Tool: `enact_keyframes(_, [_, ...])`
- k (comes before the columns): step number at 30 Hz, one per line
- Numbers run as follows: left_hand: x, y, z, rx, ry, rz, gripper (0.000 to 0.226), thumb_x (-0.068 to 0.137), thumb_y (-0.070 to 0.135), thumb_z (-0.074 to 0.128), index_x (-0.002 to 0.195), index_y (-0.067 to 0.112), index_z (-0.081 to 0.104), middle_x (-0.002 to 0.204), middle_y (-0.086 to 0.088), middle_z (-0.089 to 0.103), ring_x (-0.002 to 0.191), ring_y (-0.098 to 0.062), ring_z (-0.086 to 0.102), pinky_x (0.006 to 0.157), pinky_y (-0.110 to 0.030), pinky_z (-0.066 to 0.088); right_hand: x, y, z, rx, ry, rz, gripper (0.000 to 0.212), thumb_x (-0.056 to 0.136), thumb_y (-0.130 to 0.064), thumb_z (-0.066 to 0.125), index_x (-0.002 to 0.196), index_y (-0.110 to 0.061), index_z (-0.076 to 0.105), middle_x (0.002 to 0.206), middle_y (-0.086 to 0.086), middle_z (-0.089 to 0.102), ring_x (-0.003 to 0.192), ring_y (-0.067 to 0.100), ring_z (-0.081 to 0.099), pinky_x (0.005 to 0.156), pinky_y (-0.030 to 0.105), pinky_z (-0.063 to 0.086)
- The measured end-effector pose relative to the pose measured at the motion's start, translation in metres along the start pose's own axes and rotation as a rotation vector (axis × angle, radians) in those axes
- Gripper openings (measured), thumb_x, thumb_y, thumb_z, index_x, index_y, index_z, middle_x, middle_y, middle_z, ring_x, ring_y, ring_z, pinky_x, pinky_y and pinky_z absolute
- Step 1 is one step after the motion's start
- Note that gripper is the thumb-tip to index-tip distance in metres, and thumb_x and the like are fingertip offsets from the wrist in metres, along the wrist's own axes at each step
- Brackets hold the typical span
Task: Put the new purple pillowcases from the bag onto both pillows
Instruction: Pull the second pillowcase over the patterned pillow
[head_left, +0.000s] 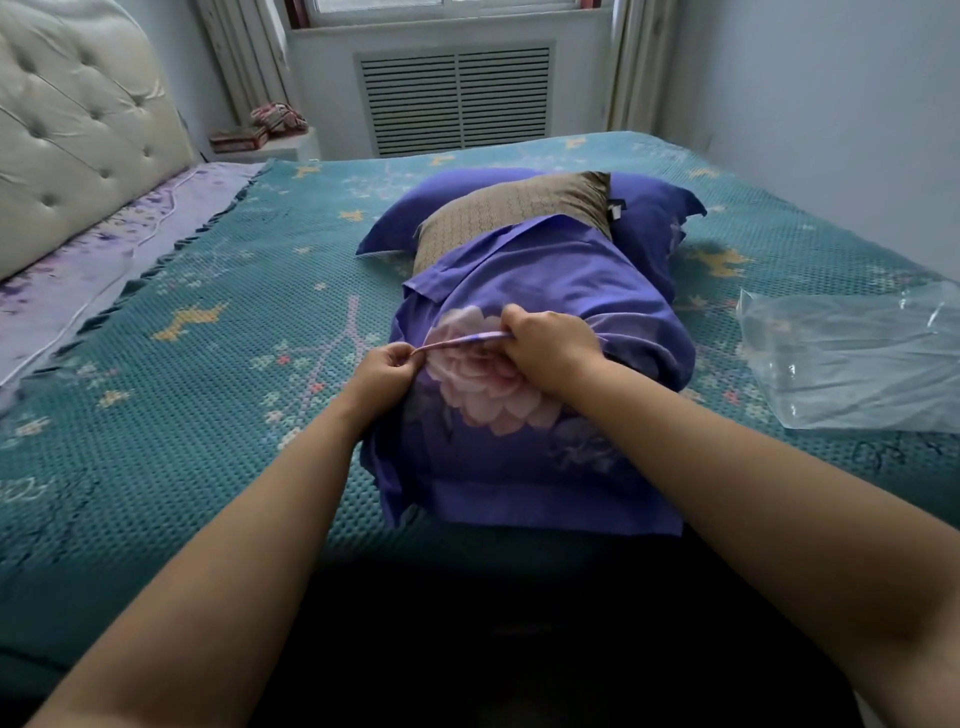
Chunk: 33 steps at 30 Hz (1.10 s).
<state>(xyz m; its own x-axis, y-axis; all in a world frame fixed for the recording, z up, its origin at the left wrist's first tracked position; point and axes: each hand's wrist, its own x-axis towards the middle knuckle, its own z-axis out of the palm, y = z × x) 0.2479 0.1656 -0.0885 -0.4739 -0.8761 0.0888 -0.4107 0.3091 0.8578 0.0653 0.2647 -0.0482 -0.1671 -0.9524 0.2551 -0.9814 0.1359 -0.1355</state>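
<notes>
A: Biggest first: the bed (156, 364), nubbly teal weave. At twelve o'clock lies a pillow (514, 213), tan and woven, half inside a smooth purple pillowcase (561, 291) printed with a pink flower.

B: And the second pillow?

A: Behind it, already purple. At three o'clock, the crinkled clear bag (852, 364).

B: The hands?

A: The left hand (387, 371) and right hand (550, 340) each pinch a raised fold with curled fingers. Probably next: tugging the case over the bare end.

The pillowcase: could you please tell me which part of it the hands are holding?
Both hands, left and right, pinch a raised fold of the pillowcase over its pink flower print, one at each end.
</notes>
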Motion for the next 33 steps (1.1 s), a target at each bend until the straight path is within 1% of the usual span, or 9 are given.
enact_keyframes(5, [0.007,-0.023,-0.019,0.346,-0.305,0.025,0.028,0.083,0.034,0.069,0.069,0.015,0.055,0.07,0.002,0.048,0.065,-0.011,0.043,0.059,-0.028,0.033,-0.015,0.025,-0.006,0.15,-0.256,-0.02,0.051,0.081,-0.061,0.057,0.109,-0.018,0.052,0.107,0.006,0.054,0.102,0.027,0.052,0.085,0.038,0.043])
enact_keyframes(10, [-0.003,-0.036,-0.003,0.149,0.004,0.032,0.006,0.071,0.024,0.051,0.071,0.019,0.049,0.067,-0.001,0.052,0.067,-0.016,0.045,0.065,-0.033,0.036,-0.02,0.014,0.012,-0.008,0.067,-0.031,0.027,0.093,-0.034,0.048,0.111,-0.015,0.056,0.114,0.01,0.054,0.106,0.032,0.05,0.087,0.041,0.04])
enact_keyframes(15, [-0.017,-0.001,0.046,-0.194,0.003,-0.098,0.01,0.088,0.005,0.054,0.093,0.009,0.06,0.083,-0.005,0.06,0.077,-0.006,0.055,0.071,-0.021,0.046,0.009,0.04,0.003,-0.074,0.165,0.196,0.025,0.093,-0.031,0.046,0.108,-0.021,0.064,0.115,0.01,0.06,0.107,0.034,0.053,0.089,0.043,0.037])
enact_keyframes(19, [-0.039,0.041,0.097,-0.404,-0.073,-0.148,0.019,0.096,0.001,0.047,0.11,0.006,0.058,0.094,-0.003,0.055,0.081,0.0,0.051,0.066,-0.01,0.042,-0.001,0.055,0.001,-0.175,0.448,0.309,0.019,0.087,-0.025,0.056,0.096,-0.016,0.071,0.104,0.015,0.054,0.1,0.038,0.05,0.083,0.046,0.038])
enact_keyframes(23, [-0.053,0.042,0.132,-0.451,-0.086,-0.177,0.014,0.094,0.013,0.052,0.107,0.01,0.057,0.101,-0.002,0.059,0.097,-0.013,0.052,0.073,-0.018,0.043,-0.041,0.077,-0.001,0.088,0.307,0.527,0.037,0.092,-0.029,0.052,0.126,-0.016,0.047,0.123,0.019,0.05,0.101,0.042,0.057,0.074,0.044,0.043])
enact_keyframes(25, [-0.045,0.039,0.129,-0.367,0.028,-0.098,0.011,0.087,0.016,0.063,0.085,0.016,0.052,0.084,0.0,0.057,0.088,-0.014,0.05,0.068,-0.021,0.039,-0.072,0.073,0.001,0.298,0.403,0.645,0.043,0.09,-0.036,0.056,0.122,-0.012,0.04,0.123,0.017,0.054,0.103,0.041,0.057,0.073,0.042,0.042])
enact_keyframes(27, [-0.033,0.037,0.123,-0.308,0.177,-0.06,0.031,0.073,0.026,0.073,0.092,0.012,0.053,0.09,-0.006,0.056,0.09,-0.02,0.05,0.073,-0.024,0.04,-0.102,0.06,0.005,0.43,0.453,0.73,0.041,0.088,-0.044,0.058,0.107,-0.01,0.045,0.111,0.016,0.06,0.1,0.038,0.058,0.072,0.039,0.04])
enact_keyframes(31, [-0.021,0.031,0.111,-0.303,0.314,-0.166,0.099,0.056,0.035,0.086,0.133,-0.001,0.035,0.132,-0.019,0.042,0.121,-0.025,0.044,0.104,-0.03,0.036,-0.138,0.038,0.016,0.615,-0.177,0.808,0.065,0.088,-0.067,0.034,0.067,-0.01,0.059,0.065,0.011,0.069,0.063,0.03,0.065,0.059,0.03,0.048])
enact_keyframes(33, [-0.017,0.027,0.108,-0.328,0.249,-0.157,0.112,0.041,0.051,0.082,0.131,0.0,0.038,0.132,-0.014,0.05,0.12,-0.021,0.051,0.102,-0.035,0.042,-0.145,0.028,0.018,0.869,-0.46,0.842,0.074,0.088,-0.069,0.026,0.074,-0.006,0.063,0.053,0.008,0.065,0.044,0.02,0.059,0.043,0.02,0.043])
